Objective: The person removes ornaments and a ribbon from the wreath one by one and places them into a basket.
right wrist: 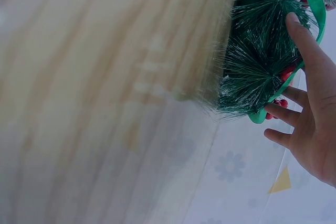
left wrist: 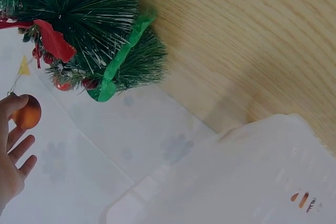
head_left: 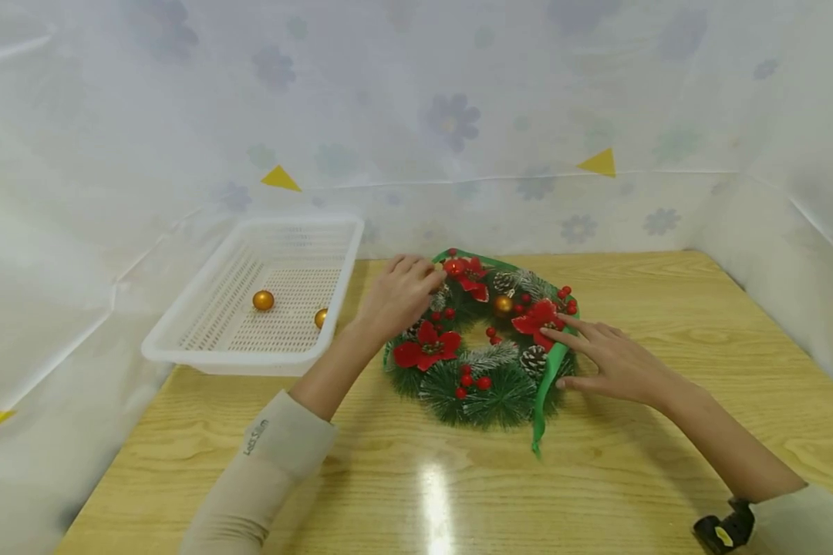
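Observation:
A green Christmas wreath [head_left: 503, 397] lies on the table, decked with red poinsettias [head_left: 428, 347], pinecones [head_left: 533, 360], red berries and a gold bauble [head_left: 503, 304]. My left hand [head_left: 404, 291] is over its upper left side. Between thumb and fingers it pinches an orange-gold bauble [left wrist: 27, 113], which the hand mostly hides in the head view. Extended fingers of my right hand [head_left: 614, 361] touch the wreath's right side, by a red poinsettia [head_left: 537, 322] and a green ribbon [head_left: 547, 385] that trails toward the front.
At the left stands a white perforated plastic basket [head_left: 239, 358] with two gold baubles [head_left: 263, 301] in it. Wood-grain table [head_left: 701, 331] surrounds the wreath. White flower-patterned sheeting [head_left: 451, 92] with yellow triangles [head_left: 599, 163] rises behind and at the sides.

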`<state>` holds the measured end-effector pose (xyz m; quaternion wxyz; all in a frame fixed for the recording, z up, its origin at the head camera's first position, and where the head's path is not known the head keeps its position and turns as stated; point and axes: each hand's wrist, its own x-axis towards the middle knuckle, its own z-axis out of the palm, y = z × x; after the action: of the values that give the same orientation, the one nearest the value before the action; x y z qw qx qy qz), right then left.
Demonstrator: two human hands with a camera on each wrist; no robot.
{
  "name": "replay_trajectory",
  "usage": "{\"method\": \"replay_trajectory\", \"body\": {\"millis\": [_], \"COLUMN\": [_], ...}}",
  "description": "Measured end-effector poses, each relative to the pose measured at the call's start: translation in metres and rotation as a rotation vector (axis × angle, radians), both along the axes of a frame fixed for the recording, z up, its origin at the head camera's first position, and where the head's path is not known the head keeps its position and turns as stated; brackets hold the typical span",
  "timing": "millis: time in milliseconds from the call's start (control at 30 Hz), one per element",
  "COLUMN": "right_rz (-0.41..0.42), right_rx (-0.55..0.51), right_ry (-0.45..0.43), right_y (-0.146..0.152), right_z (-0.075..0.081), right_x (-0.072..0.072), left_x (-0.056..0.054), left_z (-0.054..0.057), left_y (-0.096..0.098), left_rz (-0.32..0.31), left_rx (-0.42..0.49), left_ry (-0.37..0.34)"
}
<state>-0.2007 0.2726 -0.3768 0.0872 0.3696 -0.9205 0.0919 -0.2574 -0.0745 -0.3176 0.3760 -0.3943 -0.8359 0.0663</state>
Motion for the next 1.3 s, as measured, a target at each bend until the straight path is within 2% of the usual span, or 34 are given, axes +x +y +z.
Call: {"method": "replay_trajectory", "body": {"millis": [233, 500, 700, 900, 1100, 1300], "right_rz": [0.006, 0.006, 0.002, 0.018, 0.020, 0.012], "right_rx": [-0.002, 0.011, 0.009, 0.008, 0.001, -0.003], "right_ry": [0.010, 0.012, 0.010, 0.031, 0.028, 0.017], "right_y": [0.000, 0.001, 0.001, 0.001, 0.001, 0.001], "right_z": [-0.001, -0.002, 0.000, -0.001, -0.002, 0.000], "right_x": [-0.001, -0.002, -0.001, -0.001, -0.002, -0.001], "left_x": [0.000, 0.000, -0.002, -0.004, -0.012, -0.020], "left_z": [0.009, 0.023, 0.030, 0.036, 0.032, 0.020], "left_y": [-0.007, -0.031, -0.058, -0.090, -0.126, -0.157], "left_rz": [0.002, 0.048, 0.092, 0.191, 0.273, 0.322], "left_rx": [0.015, 0.016, 0.022, 0.022, 0.006, -0.052], "left_ry": [0.018, 0.075, 0.048, -0.010, -0.067, -0.148]}}
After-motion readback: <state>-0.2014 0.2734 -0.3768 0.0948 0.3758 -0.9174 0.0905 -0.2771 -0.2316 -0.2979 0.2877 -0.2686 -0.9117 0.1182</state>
